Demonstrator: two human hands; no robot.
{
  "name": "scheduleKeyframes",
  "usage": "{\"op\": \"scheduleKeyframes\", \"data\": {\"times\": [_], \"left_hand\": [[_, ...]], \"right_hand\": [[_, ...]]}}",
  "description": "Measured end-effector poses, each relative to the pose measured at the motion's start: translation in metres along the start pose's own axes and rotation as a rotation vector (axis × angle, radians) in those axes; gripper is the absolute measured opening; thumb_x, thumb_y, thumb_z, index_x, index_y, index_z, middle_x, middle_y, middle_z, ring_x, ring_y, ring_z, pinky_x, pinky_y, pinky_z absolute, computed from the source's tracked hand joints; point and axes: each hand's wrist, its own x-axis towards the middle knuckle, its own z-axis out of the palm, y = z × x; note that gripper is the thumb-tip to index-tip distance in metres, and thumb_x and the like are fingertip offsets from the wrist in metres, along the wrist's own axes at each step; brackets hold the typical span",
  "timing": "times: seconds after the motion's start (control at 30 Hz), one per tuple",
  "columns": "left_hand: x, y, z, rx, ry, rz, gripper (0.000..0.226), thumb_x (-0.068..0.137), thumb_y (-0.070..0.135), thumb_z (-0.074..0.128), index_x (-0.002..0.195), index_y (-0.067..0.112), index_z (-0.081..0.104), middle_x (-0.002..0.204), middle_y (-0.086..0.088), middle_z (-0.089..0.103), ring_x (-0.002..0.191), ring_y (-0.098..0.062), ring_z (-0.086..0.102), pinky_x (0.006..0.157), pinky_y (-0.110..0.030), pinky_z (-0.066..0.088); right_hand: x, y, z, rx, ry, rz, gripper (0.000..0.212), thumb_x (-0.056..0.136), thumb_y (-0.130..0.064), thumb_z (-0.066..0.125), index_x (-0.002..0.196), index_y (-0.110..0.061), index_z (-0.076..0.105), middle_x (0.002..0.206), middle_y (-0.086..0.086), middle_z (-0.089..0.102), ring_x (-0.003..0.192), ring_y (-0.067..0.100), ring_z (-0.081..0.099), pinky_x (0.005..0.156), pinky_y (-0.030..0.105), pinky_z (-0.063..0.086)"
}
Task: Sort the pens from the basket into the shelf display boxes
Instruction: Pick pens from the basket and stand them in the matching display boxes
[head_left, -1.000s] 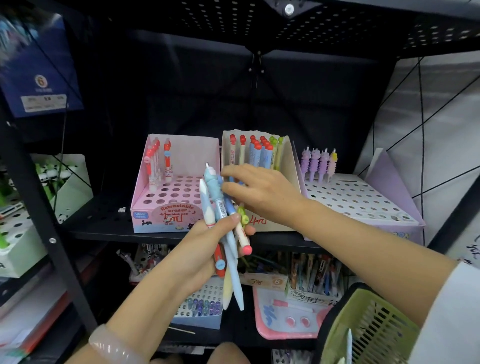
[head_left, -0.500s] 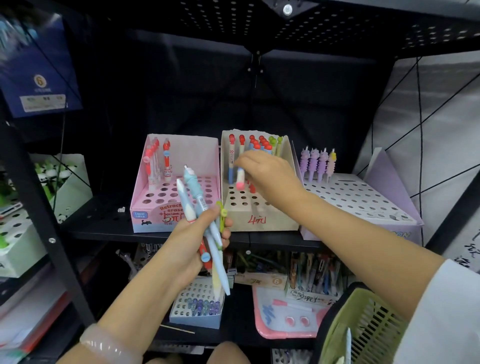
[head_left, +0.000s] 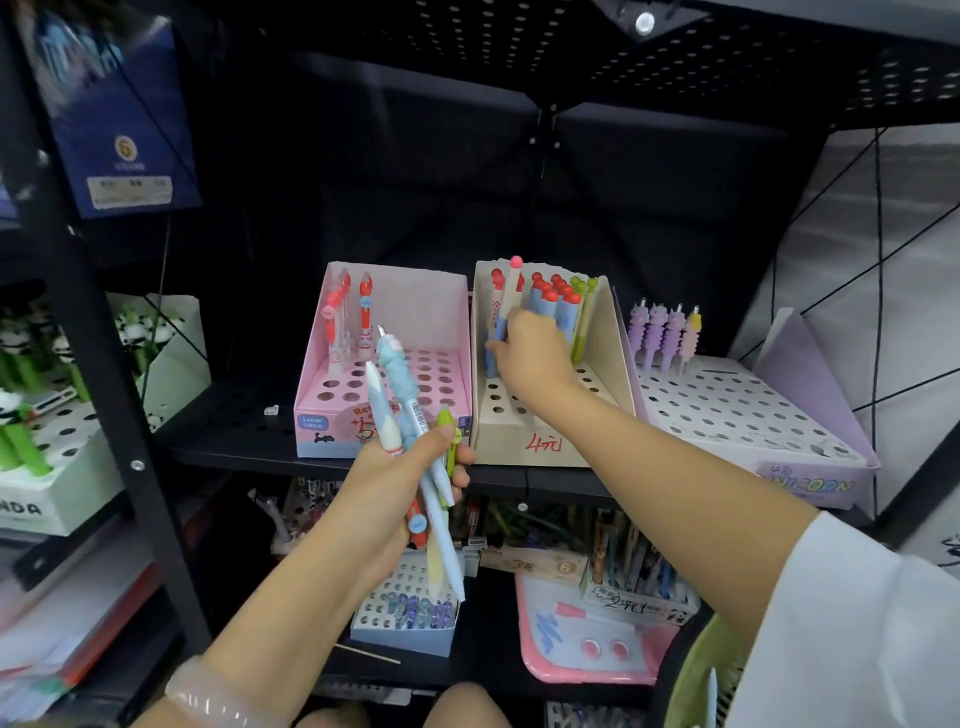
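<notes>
My left hand (head_left: 384, 488) grips a bundle of pens (head_left: 410, 415) upright in front of the middle shelf; the bundle has pale blue, white, green and red pens. My right hand (head_left: 532, 353) reaches into the beige display box (head_left: 550, 436) and pinches a pink-topped pen (head_left: 511, 296), which stands upright at the box's left side among red-capped pens (head_left: 556, 301). To the left stands the pink display box (head_left: 337, 410) with a few red pens in its back row. The green basket (head_left: 696, 670) hangs at the lower right, mostly cut off.
A lilac unicorn box (head_left: 748, 410) with several purple pens stands on the right of the shelf. A panda pen box (head_left: 62, 467) sits on the left shelving. Below are more pen boxes and a pink tray (head_left: 587, 644). A black shelf post (head_left: 104, 338) rises at left.
My right hand drew one pink-topped pen out of the bundle, carried it up to the beige box and turned it upright there. My left hand lowered slightly with the remaining pens.
</notes>
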Motion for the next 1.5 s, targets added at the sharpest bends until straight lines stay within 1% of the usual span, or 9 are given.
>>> {"op": "scheduleKeyframes", "data": {"times": [0.3,0.4,0.57,0.63,0.73,0.93,1.13,1.33,1.5], "left_hand": [[0.003,-0.001,-0.012,0.050,0.039,0.021,0.009,0.087,0.013,0.060,0.081,0.008,0.065,0.070,-0.006,0.070,0.057,-0.011,0.063,0.064,-0.032,0.044],[0.004,-0.004,-0.011,0.060,0.037,0.023,0.009,0.087,0.012,0.060,0.080,0.010,0.065,0.068,-0.003,0.070,0.056,-0.010,0.063,0.063,-0.032,0.042],[0.005,-0.008,-0.001,0.085,0.024,0.019,0.007,0.088,0.012,0.060,0.083,0.009,0.063,0.063,-0.003,0.066,0.055,-0.015,0.059,0.062,-0.034,0.043],[0.005,-0.009,0.004,0.096,0.022,0.016,0.009,0.087,0.015,0.061,0.081,0.009,0.063,0.061,-0.005,0.064,0.056,-0.018,0.056,0.061,-0.033,0.043],[0.005,-0.010,0.009,0.101,-0.010,0.029,0.016,0.088,0.025,0.059,0.083,0.010,0.062,0.060,-0.001,0.064,0.053,-0.013,0.056,0.058,-0.029,0.040],[0.008,-0.011,0.017,0.086,-0.023,-0.005,0.024,0.093,0.026,0.051,0.087,0.007,0.065,0.066,-0.002,0.068,0.055,-0.012,0.057,0.057,-0.028,0.041],[0.012,-0.012,0.035,0.066,-0.042,0.012,0.010,0.092,0.007,0.052,0.087,0.006,0.060,0.068,-0.004,0.069,0.059,-0.010,0.064,0.054,-0.018,0.053],[0.016,-0.013,0.054,0.058,-0.053,0.028,0.009,0.092,0.003,0.052,0.090,0.004,0.061,0.070,-0.004,0.072,0.066,-0.012,0.069,0.058,-0.019,0.054],[0.021,-0.010,0.067,0.027,-0.036,0.053,0.010,0.093,0.004,0.049,0.090,0.004,0.059,0.073,-0.007,0.072,0.068,-0.019,0.071,0.062,-0.025,0.058]], "right_hand": [[-0.008,-0.015,-0.015,0.203,0.274,-0.090,0.035,0.093,-0.012,0.052,0.126,-0.006,0.041,0.090,0.009,0.059,0.073,0.018,0.056,0.062,0.035,0.051],[-0.016,-0.025,-0.028,0.245,0.324,-0.187,0.029,0.093,-0.012,0.052,0.122,-0.007,0.048,0.103,0.005,0.059,0.079,0.006,0.053,0.068,0.015,0.045],[-0.043,-0.040,-0.032,0.470,-0.421,-0.208,0.021,0.093,-0.032,0.053,0.106,-0.017,0.063,0.088,-0.009,0.063,0.079,0.003,0.059,0.067,0.014,0.048],[-0.047,-0.038,-0.031,0.563,-0.474,-0.151,0.019,0.092,-0.031,0.057,0.102,-0.016,0.063,0.087,-0.004,0.065,0.078,0.005,0.061,0.069,0.019,0.050],[-0.048,-0.030,-0.034,0.638,-0.414,-0.089,0.021,0.093,-0.027,0.056,0.105,-0.011,0.063,0.093,0.006,0.069,0.081,0.011,0.062,0.076,0.027,0.051],[-0.043,-0.008,-0.050,0.825,-0.161,-0.005,0.017,0.098,-0.019,0.045,0.104,-0.010,0.057,0.081,-0.002,0.062,0.053,-0.006,0.057,0.049,0.009,0.044],[-0.019,0.035,-0.084,0.696,0.183,0.049,0.015,0.099,-0.026,0.041,0.096,-0.018,0.053,0.083,0.003,0.058,0.070,0.011,0.055,0.056,0.020,0.050],[-0.013,0.070,-0.095,0.579,0.258,0.038,0.009,0.098,-0.023,0.045,0.096,-0.016,0.051,0.090,0.016,0.059,0.059,0.007,0.058,0.046,0.011,0.044],[-0.012,0.085,-0.094,0.541,0.296,0.022,0.004,0.098,-0.021,0.046,0.099,-0.017,0.048,0.080,0.001,0.062,0.056,0.000,0.063,0.044,0.010,0.045]]}}
